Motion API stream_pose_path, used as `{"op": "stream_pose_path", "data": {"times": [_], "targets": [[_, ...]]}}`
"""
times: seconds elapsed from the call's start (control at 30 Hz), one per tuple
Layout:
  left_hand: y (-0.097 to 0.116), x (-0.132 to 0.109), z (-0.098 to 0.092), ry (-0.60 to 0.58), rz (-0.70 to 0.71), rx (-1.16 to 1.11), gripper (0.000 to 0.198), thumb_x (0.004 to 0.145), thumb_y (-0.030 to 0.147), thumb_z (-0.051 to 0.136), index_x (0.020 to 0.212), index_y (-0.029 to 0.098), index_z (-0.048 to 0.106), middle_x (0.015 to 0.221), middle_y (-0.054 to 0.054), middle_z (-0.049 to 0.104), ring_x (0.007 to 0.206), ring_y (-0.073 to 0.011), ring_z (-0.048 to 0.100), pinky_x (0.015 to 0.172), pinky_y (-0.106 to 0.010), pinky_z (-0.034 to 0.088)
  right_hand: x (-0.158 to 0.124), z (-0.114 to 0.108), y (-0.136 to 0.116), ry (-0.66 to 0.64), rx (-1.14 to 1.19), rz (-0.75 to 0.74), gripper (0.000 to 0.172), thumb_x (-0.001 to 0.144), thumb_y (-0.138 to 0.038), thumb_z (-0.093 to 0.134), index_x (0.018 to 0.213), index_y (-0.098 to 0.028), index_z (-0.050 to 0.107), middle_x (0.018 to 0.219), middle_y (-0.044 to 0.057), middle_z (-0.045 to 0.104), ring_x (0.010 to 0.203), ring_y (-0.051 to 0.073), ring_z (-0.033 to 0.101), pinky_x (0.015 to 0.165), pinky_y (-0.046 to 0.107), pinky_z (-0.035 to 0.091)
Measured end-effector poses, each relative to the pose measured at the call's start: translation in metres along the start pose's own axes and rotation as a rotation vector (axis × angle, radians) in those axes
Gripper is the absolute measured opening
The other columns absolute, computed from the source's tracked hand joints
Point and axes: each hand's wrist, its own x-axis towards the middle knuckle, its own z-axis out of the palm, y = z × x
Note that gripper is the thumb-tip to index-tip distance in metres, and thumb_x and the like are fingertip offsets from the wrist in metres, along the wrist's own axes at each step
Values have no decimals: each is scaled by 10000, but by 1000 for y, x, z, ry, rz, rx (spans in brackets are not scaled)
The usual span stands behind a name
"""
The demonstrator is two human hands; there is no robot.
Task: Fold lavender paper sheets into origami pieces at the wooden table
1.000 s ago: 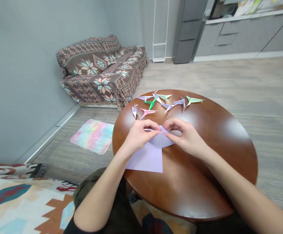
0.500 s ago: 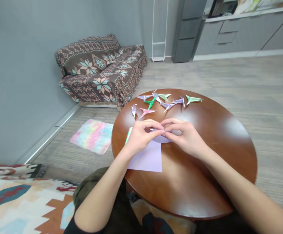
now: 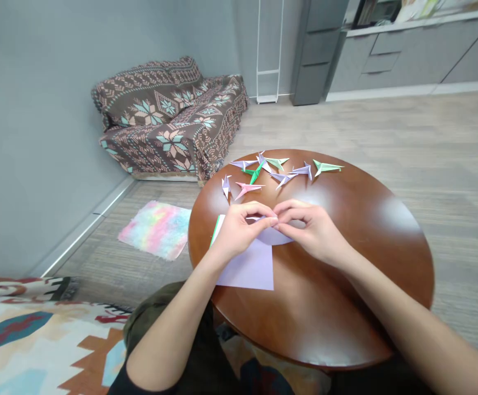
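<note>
My left hand (image 3: 239, 227) and my right hand (image 3: 311, 230) meet fingertip to fingertip over a lilac sheet of paper (image 3: 251, 266) on a round brown wooden table (image 3: 358, 263). Both pinch a folded part of that sheet near its far edge. The paper's near corner lies flat on the table under my left wrist. A green strip of paper (image 3: 215, 229) shows just left of my left hand. Several folded paper cranes (image 3: 280, 170) in lilac, green and pink lie scattered along the table's far edge.
A patterned brown sofa (image 3: 169, 123) stands against the grey wall at the back left. A pastel rug (image 3: 157, 229) lies on the floor left of the table. Grey cabinets (image 3: 387, 55) line the far wall. A patterned cover (image 3: 37, 334) is at the bottom left.
My hands drew closer together and their fingertips now touch over the fold; the raised flap of the lilac sheet has been pressed lower. The view shifted slightly.
</note>
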Motion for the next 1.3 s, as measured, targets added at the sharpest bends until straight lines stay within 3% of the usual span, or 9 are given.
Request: {"op": "stream_pose_path", "data": {"times": [0.43,0.57,0.83,0.93,1.07,1.3], "targets": [[0,2,-1,-41,30,55,174,900,287,681,799,159,739,888,-65,749,876,-198,675,835,-317,528,-1,0,2,-50,68,86,206,892,-315,726,727,-194,750,1015,74,718,868,200,689,798,337,559],[-2,2,-4,-97,-20,37,129,841,292,757,850,163,757,957,-73,758,898,-202,687,805,-305,539,-1,0,4,-68,72,83,205,890,-329,734,737,-196,757,1024,75,714,897,208,692,811,346,553],[-4,1,-3,-30,-27,-23,134,821,282,777,787,153,771,860,-64,771,817,-194,696,780,-309,547,-1,-1,0,-110,19,64,200,889,-243,693,696,-201,718,993,69,711,908,208,682,798,331,538],[-1,2,-5,-10,-30,-31,144,838,294,775,833,150,770,862,-61,772,800,-182,700,777,-296,546,-2,0,-1,-119,47,81,210,892,-229,674,686,-198,699,961,63,714,885,202,683,785,323,539],[1,3,-10,-72,-68,-63,204,811,279,811,965,158,752,936,-69,784,867,-195,736,839,-311,563,-2,0,1,-105,57,118,182,883,-255,696,712,-193,706,925,61,743,865,213,692,785,334,539],[-3,5,-19,-121,-110,-83,208,784,281,838,929,152,764,886,-70,792,836,-194,747,814,-308,571,-2,-1,3,-61,68,201,235,836,-391,786,756,-184,708,746,32,728,664,177,634,598,296,484]]}}
